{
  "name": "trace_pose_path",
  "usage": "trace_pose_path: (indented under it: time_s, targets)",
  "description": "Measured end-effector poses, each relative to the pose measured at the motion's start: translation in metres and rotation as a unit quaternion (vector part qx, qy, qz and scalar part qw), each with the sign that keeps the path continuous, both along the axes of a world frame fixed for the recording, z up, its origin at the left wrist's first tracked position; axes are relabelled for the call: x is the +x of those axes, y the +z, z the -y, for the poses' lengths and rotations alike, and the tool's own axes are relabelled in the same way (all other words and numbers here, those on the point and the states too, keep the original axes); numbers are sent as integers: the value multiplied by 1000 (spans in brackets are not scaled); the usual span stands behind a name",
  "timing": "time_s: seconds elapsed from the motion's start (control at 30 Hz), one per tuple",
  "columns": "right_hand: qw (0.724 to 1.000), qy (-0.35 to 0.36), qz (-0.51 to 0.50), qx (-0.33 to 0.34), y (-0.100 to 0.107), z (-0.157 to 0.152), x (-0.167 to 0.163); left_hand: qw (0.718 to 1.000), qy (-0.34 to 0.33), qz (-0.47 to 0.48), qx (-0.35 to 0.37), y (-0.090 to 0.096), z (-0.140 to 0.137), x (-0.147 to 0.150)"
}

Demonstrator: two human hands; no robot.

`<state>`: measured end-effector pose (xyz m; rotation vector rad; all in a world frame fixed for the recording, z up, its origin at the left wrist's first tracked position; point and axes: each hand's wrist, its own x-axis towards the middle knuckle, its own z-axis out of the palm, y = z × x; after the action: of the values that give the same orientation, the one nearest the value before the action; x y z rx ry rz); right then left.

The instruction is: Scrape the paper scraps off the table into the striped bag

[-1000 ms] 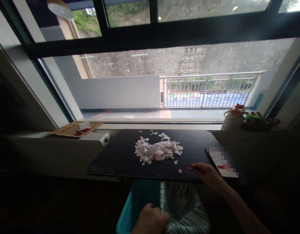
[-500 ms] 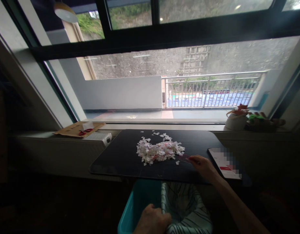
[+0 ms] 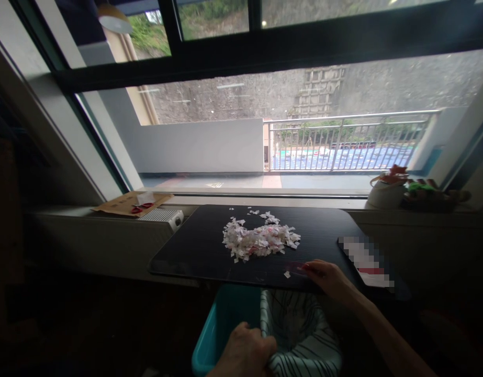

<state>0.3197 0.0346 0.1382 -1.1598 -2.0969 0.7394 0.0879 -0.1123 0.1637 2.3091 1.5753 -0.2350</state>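
Note:
My right hand (image 3: 325, 275) pinches a thin see-through pinkish plastic strip (image 3: 297, 266) low over the dark table. A single paper scrap (image 3: 287, 274) lies beside the strip's tip. Farther in, small white and pink paper scraps (image 3: 257, 240) form a curved heap. Below the table edge, my left hand (image 3: 247, 345) is closed where the rims of a teal bin (image 3: 205, 335) and a striped cloth basket (image 3: 319, 361) meet. Its fingertips are partly hidden, and some pale bits, dim to see, lie inside the striped basket.
The black table (image 3: 194, 256) stands against the window sill. On its right lies a flat, pixelated object (image 3: 364, 259). To the left are a brown paper envelope (image 3: 123, 205), red-handled scissors (image 3: 141, 208) and a radiator (image 3: 166, 217). A white pot (image 3: 384, 193) sits right on the sill.
My right hand has drawn the strip back from the heap towards the table's near edge, and the loose scrap has moved nearer too. My left hand stays at the rims; the view shifts slightly.

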Motion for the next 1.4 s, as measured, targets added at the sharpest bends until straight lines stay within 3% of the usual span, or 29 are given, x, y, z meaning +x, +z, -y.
trace_pose_path:
  time_s: [0.3, 0.5, 0.73, 1.03, 1.23, 1.4]
  targets:
    - [998, 46, 27, -15, -6, 32, 13, 1000, 12, 18, 13, 5, 0, 1]
    - [999, 9, 32, 18, -1, 21, 14, 999, 19, 28, -2, 6, 2, 2]
    - [998, 41, 41, -9, -4, 30, 14, 999, 25, 22, -1, 6, 4, 2]
    - [997, 44, 53, -27, 9, 41, 16, 1000, 12, 11, -23, 9, 0, 1]
    - [999, -26, 20, 21, 4, 11, 0, 1000, -10, -19, 3, 3, -1, 2]
    - [999, -25, 9, 48, -1, -24, -41, 997, -58, -47, 5, -19, -8, 2]
